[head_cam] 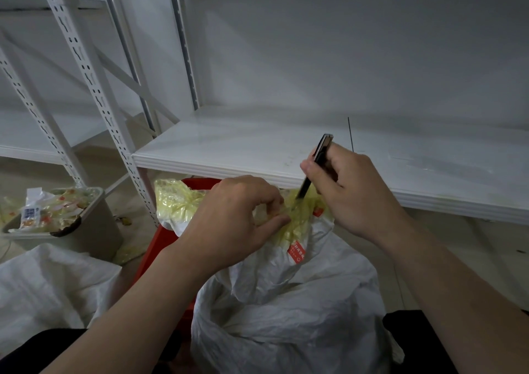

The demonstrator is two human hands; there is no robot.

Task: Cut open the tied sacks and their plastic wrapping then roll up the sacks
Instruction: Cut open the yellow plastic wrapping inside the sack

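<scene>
Both grips are closed on objects. At the neck of the white sack (pixel 286 316), the left grip (pixel 234 219) pinches the yellow plastic wrapping (pixel 297 225) between thumb and curled fingers. At 3 o'clock of it, the right grip (pixel 352 193) is wrapped round a dark utility knife (pixel 317 159). The knife's lower end points toward 7 o'clock and meets the wrapping just beside the left fingertips.

The sack stands at 6 o'clock in the view, between the person's dark-clad knees. A red crate (pixel 160 245) shows at 9 o'clock of the sack, partly hidden behind it. A second white sack (pixel 51 287) lies flat on the floor at 8 o'clock. A grey bin (pixel 97 230) at 9 o'clock holds yellow plastic scraps. Beyond the hands, a white shelf (pixel 257 144) spans 12 to 3 o'clock. Its perforated upright (pixel 94 87) rises at 10 o'clock.
</scene>
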